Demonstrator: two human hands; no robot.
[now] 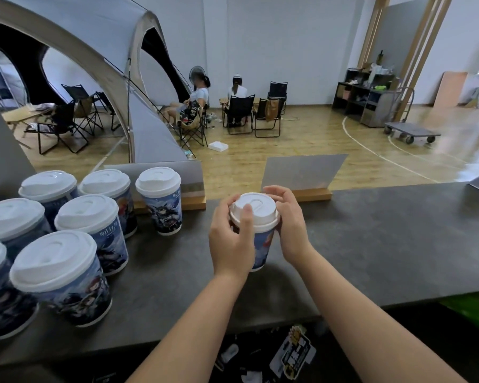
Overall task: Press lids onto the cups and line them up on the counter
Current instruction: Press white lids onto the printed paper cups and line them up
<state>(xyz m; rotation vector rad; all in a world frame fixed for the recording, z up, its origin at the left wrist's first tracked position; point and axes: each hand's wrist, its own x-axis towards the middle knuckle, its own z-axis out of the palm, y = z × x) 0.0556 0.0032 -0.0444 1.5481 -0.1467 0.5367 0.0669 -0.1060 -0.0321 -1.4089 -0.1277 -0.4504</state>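
Our left hand [231,239] and right hand [289,219] wrap the upright cup [262,246] mid-counter [385,244], left thumb pressing its lid [253,210]. Lidded cups [94,217] cluster leftward, nearer our left hand.

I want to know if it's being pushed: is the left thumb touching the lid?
Touching. The head view shows the left hand's thumb lying on the lid.
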